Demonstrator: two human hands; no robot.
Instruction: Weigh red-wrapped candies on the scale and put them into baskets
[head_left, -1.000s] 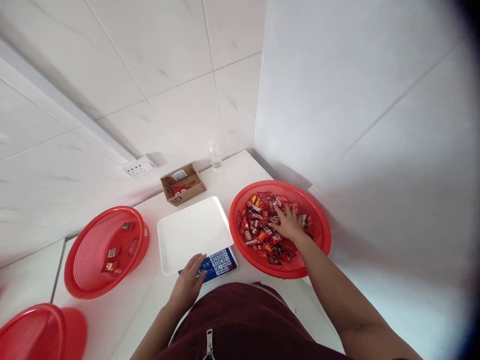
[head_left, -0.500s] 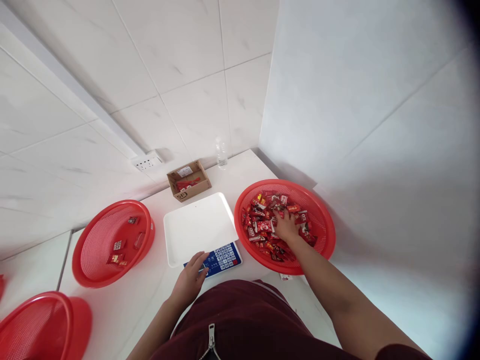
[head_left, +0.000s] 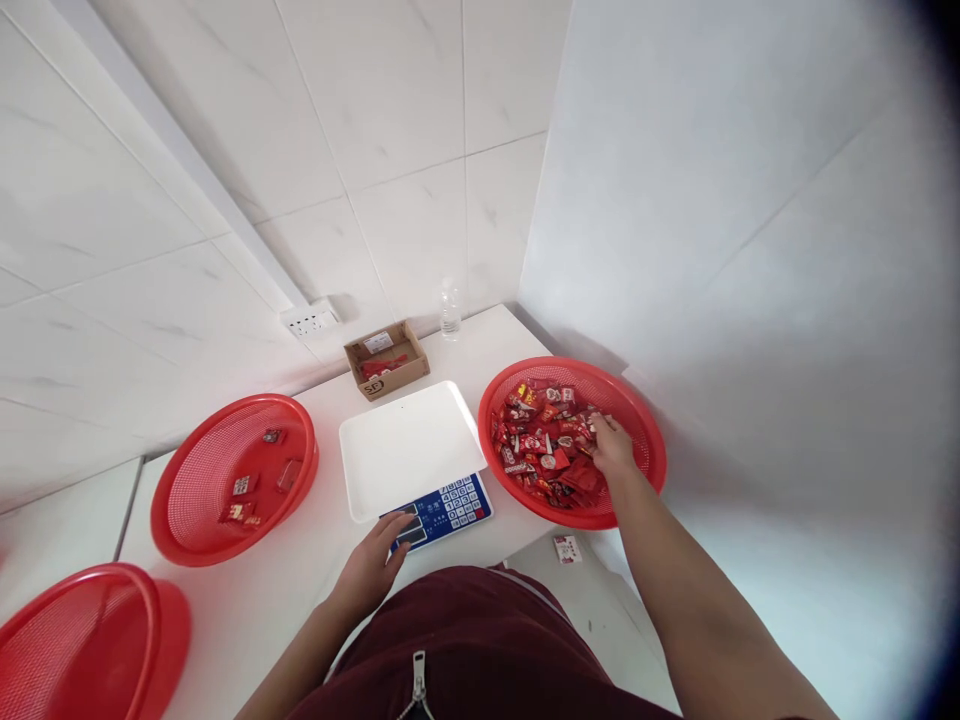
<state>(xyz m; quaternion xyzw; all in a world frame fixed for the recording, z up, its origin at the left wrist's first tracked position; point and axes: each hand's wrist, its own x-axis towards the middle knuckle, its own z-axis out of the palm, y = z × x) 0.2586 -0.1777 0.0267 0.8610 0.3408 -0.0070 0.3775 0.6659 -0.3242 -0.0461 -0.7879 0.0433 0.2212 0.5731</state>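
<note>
On the right stands a red plastic basket (head_left: 491,470) with many small red-wrapped candies (head_left: 551,445) in it. My right hand (head_left: 615,450) reaches into its right side, fingers closed together on a wrapped candy, partly hidden by the fingers. My left hand (head_left: 375,560) lies with fingers stretched out on the left end of the blue keypad panel of a digital scale (head_left: 457,510), covering part of its display. The scale's white tray (head_left: 409,450) holds nothing but a tiny dark speck.
Behind the tray sits a small cardboard box (head_left: 386,362) with red packets inside. A clear plastic bottle (head_left: 450,312) stands by the wall. To the left are a red basket (head_left: 169,500) with a few packets and another red basket (head_left: 146,640). A small card-like packet (head_left: 568,549) lies below.
My right hand has moved right within the candy basket, from the middle towards its right side, and its fingers have drawn together. My left hand stays at the scale panel. The view has shifted slightly.
</note>
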